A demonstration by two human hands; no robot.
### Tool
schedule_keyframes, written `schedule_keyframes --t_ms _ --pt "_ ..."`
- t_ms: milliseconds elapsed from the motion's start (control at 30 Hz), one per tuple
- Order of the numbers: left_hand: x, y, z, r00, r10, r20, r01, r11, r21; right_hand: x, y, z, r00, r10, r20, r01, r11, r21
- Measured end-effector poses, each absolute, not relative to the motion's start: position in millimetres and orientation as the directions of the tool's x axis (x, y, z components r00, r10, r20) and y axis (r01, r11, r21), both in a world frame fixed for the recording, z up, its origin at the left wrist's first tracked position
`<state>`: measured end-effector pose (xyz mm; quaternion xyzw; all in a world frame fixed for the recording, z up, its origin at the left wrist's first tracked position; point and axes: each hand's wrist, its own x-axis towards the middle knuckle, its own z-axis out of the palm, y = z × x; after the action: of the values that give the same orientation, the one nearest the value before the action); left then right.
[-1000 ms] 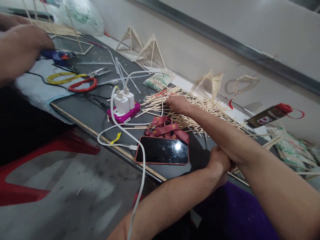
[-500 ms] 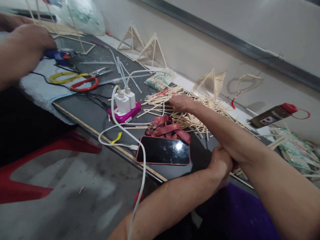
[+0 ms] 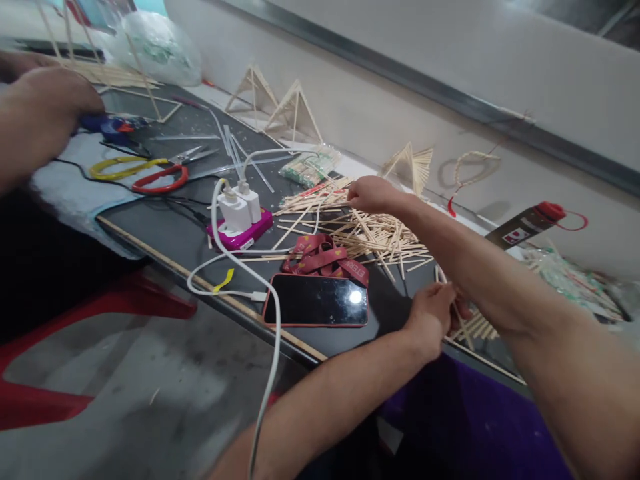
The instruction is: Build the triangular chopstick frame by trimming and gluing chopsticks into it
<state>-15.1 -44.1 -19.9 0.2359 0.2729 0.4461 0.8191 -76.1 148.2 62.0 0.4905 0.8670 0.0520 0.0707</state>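
Observation:
My right hand (image 3: 376, 194) reaches over the far part of a loose pile of thin wooden sticks (image 3: 380, 233). Its fingers are curled closed, and whatever is in them is hidden. Nearer me and below my right forearm, my left hand (image 3: 431, 312) is closed around a few thin sticks (image 3: 464, 323), whose ends show past the fingers. More sticks (image 3: 483, 328) lie at the table edge beside it. A black-screened phone (image 3: 317, 300) and a red lanyard (image 3: 320, 257) lie left of my left hand.
A white cable (image 3: 276, 347) hangs over the table edge from a pink power strip (image 3: 250, 233). Scissors (image 3: 160, 177) lie further left, near another person's hand (image 3: 60, 93) on a blue tool (image 3: 113, 128). Stick pyramids (image 3: 295, 113) and a bottle (image 3: 525, 228) stand by the wall.
My right hand has lifted a little and shifted right relative to the pile. My left hand's fingers and the sticks in them have come into clearer view. The whole view has swung slightly.

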Motion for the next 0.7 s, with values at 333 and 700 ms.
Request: schedule_keyframes --t_ms 333,700 --pt "-27.7 -27.9 -18.3 0.241 0.96 -0.141 -0.743 0.276 0.61 23.8 40.0 90.9 -0.18 0.963 0.199 0.813 0.26 -0.521" --pt "-33.6 -26.7 -5.8 0.317 0.948 -0.043 -0.687 0.261 0.678 80.1 -63.7 34.2 0.016 0.887 0.461 0.822 0.251 -0.511"
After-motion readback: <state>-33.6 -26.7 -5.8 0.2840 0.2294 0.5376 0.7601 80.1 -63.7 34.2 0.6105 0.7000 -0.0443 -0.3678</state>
